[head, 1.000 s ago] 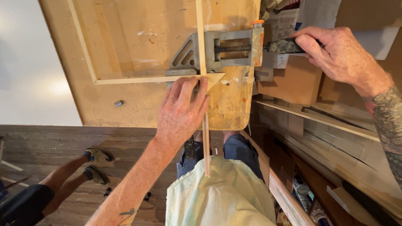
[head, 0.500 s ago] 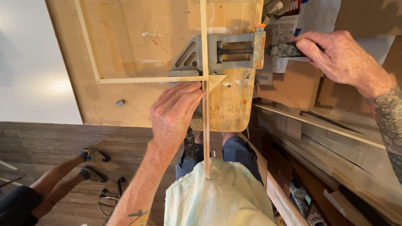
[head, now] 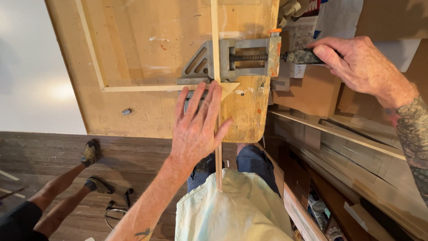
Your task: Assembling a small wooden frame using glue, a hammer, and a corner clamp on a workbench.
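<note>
A left hand (head: 196, 129) presses flat, fingers spread, on thin wood strips (head: 216, 44) meeting in a grey corner clamp (head: 232, 60) on the workbench (head: 133, 111), while the right hand (head: 356, 62) grips the clamp's screw handle (head: 301, 56).

head cam: worn on head, faces steeply down, close over workbench (head: 133, 53)
12 o'clock: bench
6 o'clock: floor (head: 53, 151)
views: one only

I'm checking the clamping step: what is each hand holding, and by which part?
The right hand has its grip on the corner clamp at its screw handle. The left hand grips nothing, pressing flat on the wood strips.
</note>
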